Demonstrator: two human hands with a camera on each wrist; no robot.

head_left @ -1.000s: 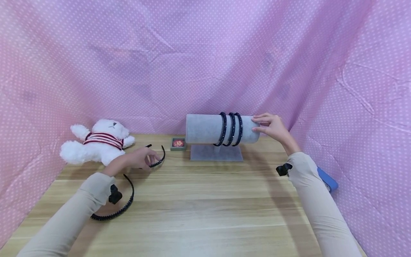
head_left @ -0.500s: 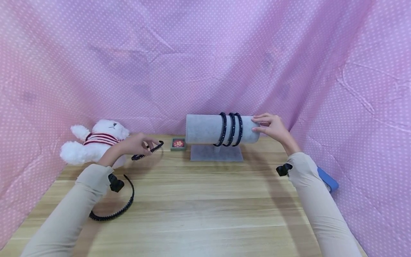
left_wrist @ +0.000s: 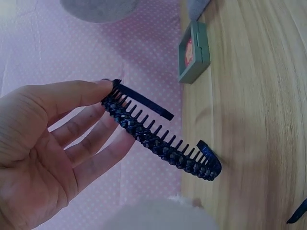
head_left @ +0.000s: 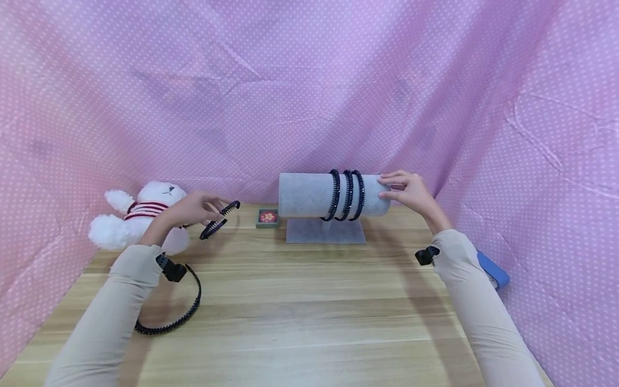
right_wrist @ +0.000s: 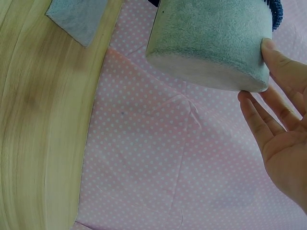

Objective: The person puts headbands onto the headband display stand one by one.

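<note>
My left hand (head_left: 191,208) holds a black toothed headband (left_wrist: 156,143) above the table's left side. In the left wrist view, the thumb and fingers pinch it near one end, and its teeth and beaded band show. A grey T-bar display stand (head_left: 304,194) stands at the back with three black headbands (head_left: 335,196) round its roll. At the roll's right end, my right hand (head_left: 411,191) grips the rim between thumb and fingers. Another black headband (head_left: 195,303) lies on the table, partly behind the left forearm.
A white plush toy (head_left: 108,228) in a striped top lies behind my left hand. A small green box with a red inside (head_left: 267,217) sits left of the stand. Past the right forearm is a blue object (head_left: 493,270). Pink dotted cloth (head_left: 309,97) encloses the wooden table (head_left: 309,301).
My left hand has lifted the headband off the table and turned it, drawing slightly back to the left. The right hand has stayed on the stand.
</note>
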